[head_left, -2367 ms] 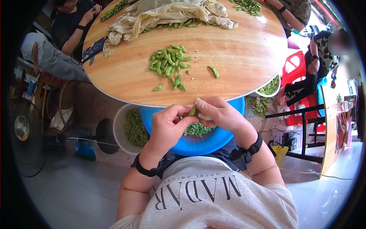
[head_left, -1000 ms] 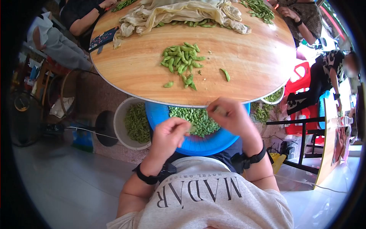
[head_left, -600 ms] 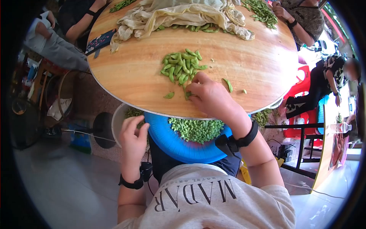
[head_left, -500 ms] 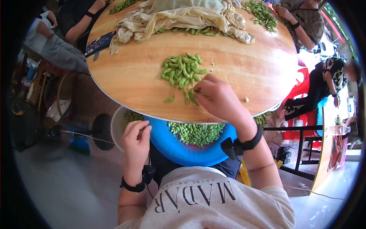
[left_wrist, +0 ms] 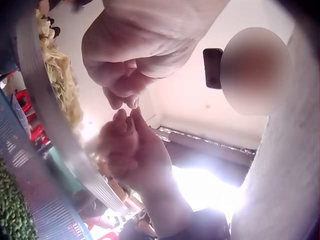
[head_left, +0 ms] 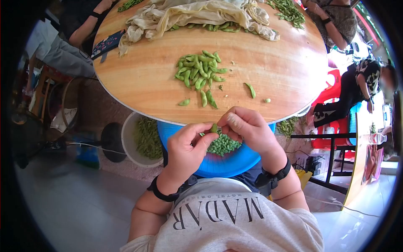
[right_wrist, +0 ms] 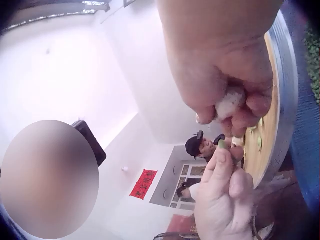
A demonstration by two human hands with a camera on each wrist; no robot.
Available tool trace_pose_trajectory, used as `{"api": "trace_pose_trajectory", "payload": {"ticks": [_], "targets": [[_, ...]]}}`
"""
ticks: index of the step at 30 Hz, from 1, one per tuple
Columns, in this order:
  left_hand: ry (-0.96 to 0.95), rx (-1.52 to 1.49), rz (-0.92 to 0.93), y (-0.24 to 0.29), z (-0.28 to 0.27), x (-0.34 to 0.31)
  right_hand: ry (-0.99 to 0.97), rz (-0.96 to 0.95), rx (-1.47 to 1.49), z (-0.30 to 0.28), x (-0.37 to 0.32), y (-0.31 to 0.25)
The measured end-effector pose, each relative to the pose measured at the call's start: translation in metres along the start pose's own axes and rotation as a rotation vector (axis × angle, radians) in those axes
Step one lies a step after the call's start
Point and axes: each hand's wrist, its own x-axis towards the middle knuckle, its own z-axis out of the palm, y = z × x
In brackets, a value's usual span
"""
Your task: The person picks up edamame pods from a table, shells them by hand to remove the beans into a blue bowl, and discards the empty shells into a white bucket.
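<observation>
In the head view my left hand (head_left: 187, 145) pinches a green edamame pod (head_left: 214, 128) between thumb and forefinger, over a blue basin (head_left: 235, 164) of shelled beans. My right hand (head_left: 249, 130) is close to the pod's far side, fingers curled and fingertips right by it. Among those fingers a whitish piece (right_wrist: 230, 102) shows in the right wrist view; I cannot tell if it is a wrapping or something held. The pod's tip (right_wrist: 222, 144) pokes out of the left fingertips there. A pile of pods (head_left: 197, 69) lies on the wooden table (head_left: 142, 84) ahead.
A few stray pods, such as one pod (head_left: 250, 90), lie apart from the pile. A cream cloth (head_left: 184, 19) covers more pods at the back. A white bucket (head_left: 131, 143) of pods stands left of the basin. Other people sit around the table.
The right hand has picked at the pods on the table and come back over the basin. The left hand has moved right from beside the basin to meet it and now pinches a pod.
</observation>
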Motion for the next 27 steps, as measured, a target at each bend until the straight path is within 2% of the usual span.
{"api": "trace_pose_trajectory", "payload": {"ticks": [4,11,20,22,26,27], "targets": [[-0.031,-0.111,-0.065,0.009,-0.003,-0.006,-0.182,-0.035,0.016,-0.002,-0.009,0.006],[-0.093,-0.044,0.013,0.010,0.001,-0.017,-0.133,0.012,0.043,0.012,-0.023,0.007],[-0.023,-0.106,-0.119,0.000,0.014,-0.036,0.020,-0.111,-0.165,0.025,-0.035,0.026],[-0.085,-0.364,-0.315,0.001,0.011,-0.035,0.052,-0.153,-0.173,0.029,-0.038,0.027],[-0.185,-0.876,-0.644,-0.008,0.001,-0.033,-0.053,-0.224,-0.400,0.015,-0.043,0.032],[-0.175,-0.821,-0.614,-0.008,0.002,-0.034,-0.061,-0.224,-0.462,0.013,-0.044,0.029]]}}
